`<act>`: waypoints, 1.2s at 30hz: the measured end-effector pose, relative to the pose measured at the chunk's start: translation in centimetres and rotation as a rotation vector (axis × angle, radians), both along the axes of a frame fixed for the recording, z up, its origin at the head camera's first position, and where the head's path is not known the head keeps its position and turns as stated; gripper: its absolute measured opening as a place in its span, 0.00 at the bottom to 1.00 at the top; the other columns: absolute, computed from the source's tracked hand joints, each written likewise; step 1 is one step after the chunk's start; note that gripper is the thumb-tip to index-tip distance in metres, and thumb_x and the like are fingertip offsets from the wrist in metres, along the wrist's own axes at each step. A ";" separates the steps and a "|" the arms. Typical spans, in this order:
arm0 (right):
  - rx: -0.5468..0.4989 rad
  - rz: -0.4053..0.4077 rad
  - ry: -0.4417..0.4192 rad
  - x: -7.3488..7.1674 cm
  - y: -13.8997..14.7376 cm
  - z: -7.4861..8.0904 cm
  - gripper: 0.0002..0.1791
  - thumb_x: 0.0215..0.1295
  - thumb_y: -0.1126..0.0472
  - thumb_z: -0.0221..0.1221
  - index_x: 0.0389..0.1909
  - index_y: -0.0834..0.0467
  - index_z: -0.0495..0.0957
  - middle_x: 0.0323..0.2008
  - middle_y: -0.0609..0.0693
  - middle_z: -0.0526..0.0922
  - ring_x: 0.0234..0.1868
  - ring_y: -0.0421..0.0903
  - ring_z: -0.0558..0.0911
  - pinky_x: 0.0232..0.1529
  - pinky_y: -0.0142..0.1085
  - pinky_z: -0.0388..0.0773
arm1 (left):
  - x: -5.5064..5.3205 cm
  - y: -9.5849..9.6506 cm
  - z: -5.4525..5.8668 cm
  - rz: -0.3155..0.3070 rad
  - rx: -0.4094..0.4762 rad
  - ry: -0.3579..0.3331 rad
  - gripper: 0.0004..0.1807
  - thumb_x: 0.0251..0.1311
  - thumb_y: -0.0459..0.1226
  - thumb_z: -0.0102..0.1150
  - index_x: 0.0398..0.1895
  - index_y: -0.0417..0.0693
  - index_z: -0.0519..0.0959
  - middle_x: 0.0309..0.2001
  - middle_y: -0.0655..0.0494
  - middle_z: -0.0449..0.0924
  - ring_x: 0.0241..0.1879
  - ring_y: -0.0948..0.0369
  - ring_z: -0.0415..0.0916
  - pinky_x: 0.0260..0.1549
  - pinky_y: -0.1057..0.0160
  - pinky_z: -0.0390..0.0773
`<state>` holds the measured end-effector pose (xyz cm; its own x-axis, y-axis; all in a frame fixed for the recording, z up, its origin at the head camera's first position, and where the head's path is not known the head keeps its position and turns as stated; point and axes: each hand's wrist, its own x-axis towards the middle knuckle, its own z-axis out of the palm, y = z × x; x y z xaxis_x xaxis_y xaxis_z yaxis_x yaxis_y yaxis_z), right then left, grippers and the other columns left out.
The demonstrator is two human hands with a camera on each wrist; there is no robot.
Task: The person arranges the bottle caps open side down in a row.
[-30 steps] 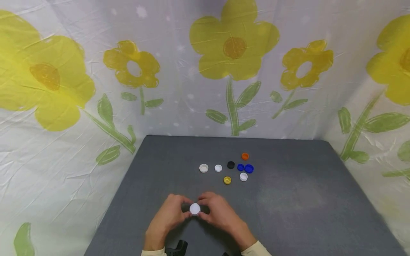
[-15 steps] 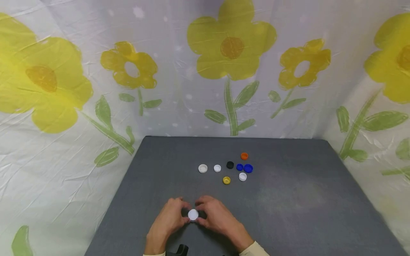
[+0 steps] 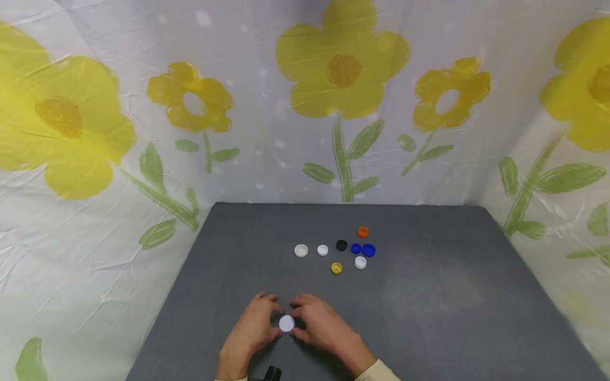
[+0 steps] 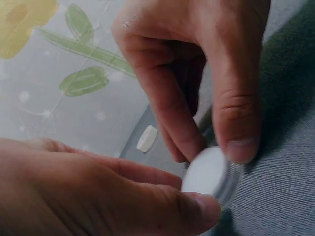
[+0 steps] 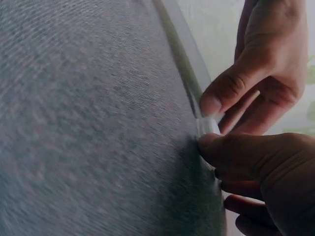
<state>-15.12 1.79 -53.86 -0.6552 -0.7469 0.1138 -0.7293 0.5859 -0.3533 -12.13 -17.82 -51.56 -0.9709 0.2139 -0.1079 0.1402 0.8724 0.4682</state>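
Note:
Low in the head view, both hands meet around a round white cap point(image 3: 286, 323). The left wrist view shows its flat white face point(image 4: 204, 172) and a clear, ridged side below it. My left hand point(image 3: 252, 330) holds the cap from the left, thumb tip at its near edge and fingers behind. From the right, my right hand point(image 3: 321, 324) pinches it likewise, its thumb point(image 4: 238, 128) pressed on the rim. In the right wrist view the cap's translucent side point(image 5: 205, 127) shows between both thumb tips, low over the dark cloth; fingers hide the rest.
Beyond the hands on the grey table point(image 3: 452, 296) lie several loose caps: white point(image 3: 301, 251), white point(image 3: 322, 250), black point(image 3: 341, 245), small blue point(image 3: 356, 248), larger blue point(image 3: 368, 250), orange point(image 3: 362, 232), yellow point(image 3: 336, 268) and white point(image 3: 360, 262). A flower-printed curtain point(image 3: 267, 159) stands behind.
The white cap and both hands have come a little nearer the table's front. The hands' fingers have loosened into a rounder shape about it. The loose caps lie as before.

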 end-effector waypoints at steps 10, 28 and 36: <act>-0.125 -0.132 0.062 -2.1 2.7 2.4 0.18 0.60 0.53 0.69 0.49 0.57 0.86 0.57 0.52 0.83 0.59 0.48 0.80 0.61 0.44 0.77 | -1.5 0.3 2.2 -0.013 -0.016 0.242 0.23 0.44 0.35 0.77 0.47 0.41 0.85 0.49 0.46 0.85 0.52 0.46 0.81 0.52 0.45 0.79; -0.261 -0.488 0.131 -6.7 8.5 4.7 0.18 0.58 0.59 0.71 0.48 0.61 0.86 0.55 0.55 0.84 0.57 0.56 0.82 0.56 0.51 0.79 | -7.1 5.5 5.7 -0.046 -0.030 0.344 0.26 0.55 0.41 0.74 0.57 0.42 0.82 0.55 0.47 0.84 0.54 0.49 0.82 0.53 0.49 0.81; -0.273 -0.511 0.136 -7.5 9.3 3.7 0.20 0.55 0.60 0.73 0.48 0.63 0.86 0.54 0.57 0.85 0.55 0.57 0.83 0.56 0.52 0.79 | -9.7 7.4 3.5 -0.068 -0.008 0.310 0.25 0.55 0.41 0.74 0.56 0.41 0.82 0.53 0.46 0.85 0.55 0.50 0.82 0.53 0.50 0.81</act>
